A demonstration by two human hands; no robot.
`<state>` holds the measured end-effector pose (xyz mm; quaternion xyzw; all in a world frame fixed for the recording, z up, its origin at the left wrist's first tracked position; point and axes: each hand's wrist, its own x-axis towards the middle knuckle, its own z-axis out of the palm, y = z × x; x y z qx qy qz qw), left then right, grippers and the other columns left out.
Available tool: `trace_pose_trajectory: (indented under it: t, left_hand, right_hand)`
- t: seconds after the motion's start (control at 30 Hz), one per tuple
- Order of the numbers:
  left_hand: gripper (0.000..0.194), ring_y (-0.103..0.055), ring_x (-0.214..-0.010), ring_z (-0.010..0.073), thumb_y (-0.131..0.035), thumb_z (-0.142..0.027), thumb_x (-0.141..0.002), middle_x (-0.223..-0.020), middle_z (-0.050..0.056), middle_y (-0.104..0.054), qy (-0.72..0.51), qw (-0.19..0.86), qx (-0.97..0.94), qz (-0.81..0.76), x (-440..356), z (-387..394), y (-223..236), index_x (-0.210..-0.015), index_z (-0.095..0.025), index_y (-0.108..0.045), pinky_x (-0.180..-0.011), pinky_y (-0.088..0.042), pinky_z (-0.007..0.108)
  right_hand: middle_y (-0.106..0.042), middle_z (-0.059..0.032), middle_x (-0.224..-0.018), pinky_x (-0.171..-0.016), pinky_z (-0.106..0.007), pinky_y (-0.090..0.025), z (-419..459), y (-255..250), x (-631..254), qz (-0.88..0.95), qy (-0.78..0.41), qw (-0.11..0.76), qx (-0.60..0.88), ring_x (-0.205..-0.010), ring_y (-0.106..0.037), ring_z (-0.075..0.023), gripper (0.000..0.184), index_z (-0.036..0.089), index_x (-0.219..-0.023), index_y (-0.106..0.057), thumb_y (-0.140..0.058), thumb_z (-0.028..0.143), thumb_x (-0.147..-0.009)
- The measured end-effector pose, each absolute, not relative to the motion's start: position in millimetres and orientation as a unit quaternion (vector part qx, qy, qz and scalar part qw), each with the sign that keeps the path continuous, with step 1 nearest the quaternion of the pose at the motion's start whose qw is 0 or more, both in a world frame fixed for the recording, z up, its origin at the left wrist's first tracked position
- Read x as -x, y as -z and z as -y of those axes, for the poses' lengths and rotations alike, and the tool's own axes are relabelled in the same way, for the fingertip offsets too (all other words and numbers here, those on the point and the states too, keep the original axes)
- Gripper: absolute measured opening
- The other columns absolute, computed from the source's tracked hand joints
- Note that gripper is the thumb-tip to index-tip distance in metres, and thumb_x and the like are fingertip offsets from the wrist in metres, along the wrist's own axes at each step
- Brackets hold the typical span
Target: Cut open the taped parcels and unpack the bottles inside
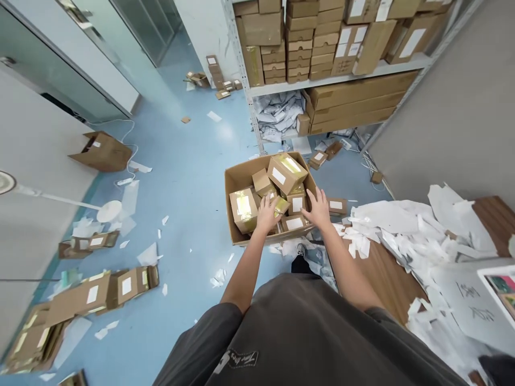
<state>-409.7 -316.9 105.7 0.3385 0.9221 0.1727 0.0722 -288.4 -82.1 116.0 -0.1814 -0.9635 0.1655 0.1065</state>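
While my left hand (266,215) touches a small, yellow-taped cardboard box (283,206) inside the large brown cardboard carton (246,170), I cannot tell its grip; my right hand (317,210) is spread wide at the carton's rim.

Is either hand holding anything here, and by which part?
The left hand is at the left end of a small taped box; whether it grips it cannot be told. The right hand, spread open, holds nothing visible.

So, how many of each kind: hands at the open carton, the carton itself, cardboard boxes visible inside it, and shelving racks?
Left hand and right hand: 2
Open carton: 1
Cardboard boxes inside: at least 6, some partly hidden
Shelving rack: 1
Total: at least 10
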Motion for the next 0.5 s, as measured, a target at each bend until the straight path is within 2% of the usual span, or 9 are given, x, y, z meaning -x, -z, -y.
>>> trace_pose_trajectory:
  t: [0.33, 0.5]
  left_hand:
    - [0.091, -0.018, -0.167, 0.0483, -0.083, -0.04, -0.089, -0.184, 0.017, -0.015, -0.105, 0.161, -0.33, -0.924, 542, 168, -72, -0.169, -0.025, -0.043, -0.126, -0.041, 0.065]
    - [0.106, -0.001, -0.168, 0.0524, -0.089, -0.051, -0.079, -0.186, 0.013, -0.006, -0.089, 0.21, -0.333, -0.915, 604, 96, -28, -0.17, -0.025, -0.042, -0.132, -0.024, 0.07]
  right_hand:
    - [-0.02, -0.0182, -0.181, -0.126, -0.068, -0.033, -12, -90, 405, 0.97, -0.194, 0.037, 0.142, -0.166, -0.018, -0.047, 0.088, 0.023, -0.169, -0.04, -0.074, 0.044, -0.091]
    - [-0.015, -0.0139, -0.184, -0.124, -0.073, -0.033, -30, -72, 436, 0.97, -0.189, 0.03, 0.148, -0.166, -0.016, -0.0497, 0.093, 0.029, -0.172, -0.035, -0.074, 0.044, -0.09]
